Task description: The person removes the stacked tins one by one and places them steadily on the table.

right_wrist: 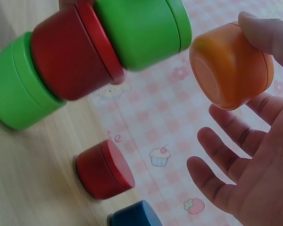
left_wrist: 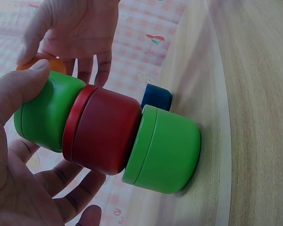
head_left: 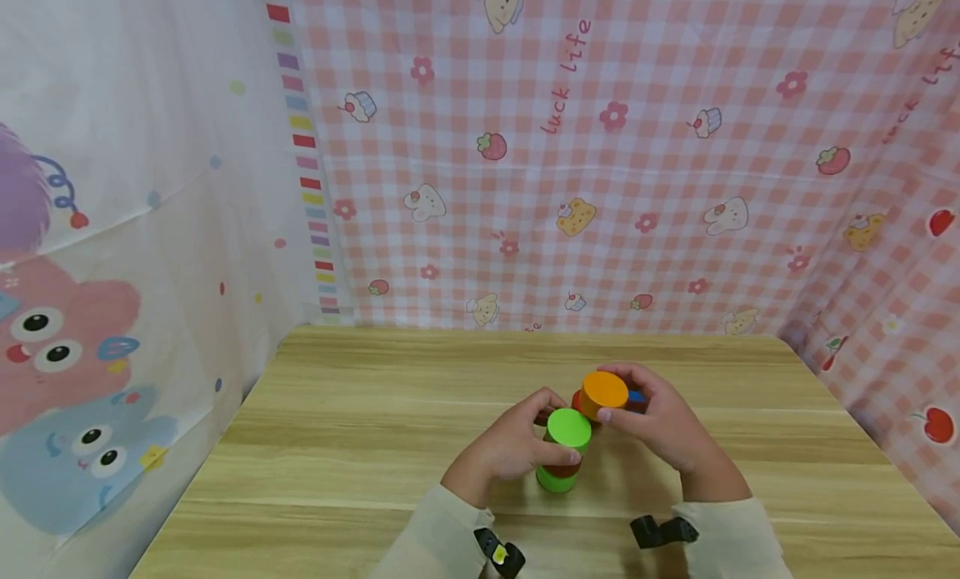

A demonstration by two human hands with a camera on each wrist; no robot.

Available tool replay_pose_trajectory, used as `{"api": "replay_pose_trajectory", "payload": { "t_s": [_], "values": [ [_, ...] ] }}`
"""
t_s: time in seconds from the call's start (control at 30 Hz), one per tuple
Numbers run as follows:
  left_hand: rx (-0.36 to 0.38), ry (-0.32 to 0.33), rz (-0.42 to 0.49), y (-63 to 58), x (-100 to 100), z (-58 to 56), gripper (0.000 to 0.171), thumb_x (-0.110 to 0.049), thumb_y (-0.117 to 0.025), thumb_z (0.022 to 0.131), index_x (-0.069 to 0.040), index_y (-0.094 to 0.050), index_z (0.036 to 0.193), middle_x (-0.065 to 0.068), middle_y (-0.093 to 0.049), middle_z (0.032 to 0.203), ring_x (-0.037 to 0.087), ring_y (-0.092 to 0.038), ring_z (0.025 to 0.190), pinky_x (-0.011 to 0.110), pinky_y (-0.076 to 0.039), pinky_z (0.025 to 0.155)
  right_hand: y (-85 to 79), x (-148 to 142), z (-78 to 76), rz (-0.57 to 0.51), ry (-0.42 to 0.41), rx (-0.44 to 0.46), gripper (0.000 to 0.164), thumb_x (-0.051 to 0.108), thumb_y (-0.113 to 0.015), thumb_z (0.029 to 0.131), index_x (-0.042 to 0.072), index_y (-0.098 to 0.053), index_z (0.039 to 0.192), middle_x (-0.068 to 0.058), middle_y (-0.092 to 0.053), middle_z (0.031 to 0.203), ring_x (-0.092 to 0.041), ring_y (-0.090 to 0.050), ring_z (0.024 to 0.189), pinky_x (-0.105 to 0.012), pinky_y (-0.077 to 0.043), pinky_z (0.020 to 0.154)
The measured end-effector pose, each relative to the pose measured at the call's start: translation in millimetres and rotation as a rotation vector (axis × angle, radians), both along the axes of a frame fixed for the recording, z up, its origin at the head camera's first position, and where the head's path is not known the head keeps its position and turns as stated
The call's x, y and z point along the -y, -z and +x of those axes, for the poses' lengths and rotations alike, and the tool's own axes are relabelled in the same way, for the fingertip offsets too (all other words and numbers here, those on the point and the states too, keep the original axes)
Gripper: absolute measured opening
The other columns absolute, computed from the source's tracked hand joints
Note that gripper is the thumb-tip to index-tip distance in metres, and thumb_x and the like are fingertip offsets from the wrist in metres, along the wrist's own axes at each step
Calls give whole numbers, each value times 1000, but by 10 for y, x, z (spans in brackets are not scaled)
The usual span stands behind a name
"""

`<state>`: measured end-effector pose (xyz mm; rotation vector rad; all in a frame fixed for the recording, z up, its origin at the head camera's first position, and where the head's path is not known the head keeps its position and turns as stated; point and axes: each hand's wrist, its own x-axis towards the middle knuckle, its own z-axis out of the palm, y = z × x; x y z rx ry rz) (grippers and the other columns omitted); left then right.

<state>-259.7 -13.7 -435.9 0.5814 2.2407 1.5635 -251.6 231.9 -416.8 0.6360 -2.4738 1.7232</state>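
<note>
A stack of three small lidded jars stands on the table: a bottom green jar (left_wrist: 167, 150), a red jar (left_wrist: 104, 132) in the middle, and a top green jar (left_wrist: 52, 110). My left hand (head_left: 513, 441) holds the top green jar, thumb on its near side and the other fingers around the far side. To the right of the stack, my right hand (head_left: 663, 425) pinches an orange jar (right_wrist: 231, 66) between thumb and index finger, its other fingers spread. The orange jar is off the table, about level with the top green jar.
Behind the stack, a second red jar (right_wrist: 104, 169) and a blue jar (right_wrist: 134, 216) stand on the wooden table (head_left: 345, 446). A pink checked cloth (head_left: 540, 187) hangs along the back and right, with a white cartoon-print cloth (head_left: 187, 271) on the left.
</note>
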Motion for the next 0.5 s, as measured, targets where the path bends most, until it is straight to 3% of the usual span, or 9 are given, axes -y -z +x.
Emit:
{"api": "replay_pose_trajectory", "payload": {
  "t_s": [0.33,0.5],
  "values": [
    [7,-11,-22,8,-9,-6,39,-24,-88,87,-28,-63,117,-5,-64,119,20,-57,114,50,-51,100,43,-112,-33,22,112,57,50,14,-76,97,2,-58,142,-18,-63,133,-10,-62,109,-20,-52,94],
    [-1,-16,-35,-3,-11,-9,40,-25,-89,87,-28,-63,117,-5,-64,121,21,-57,116,52,-50,102,63,-161,-70,67,172,86,53,21,-76,98,5,-57,145,-17,-61,138,-17,-58,116,-20,-50,97]
  ]
}}
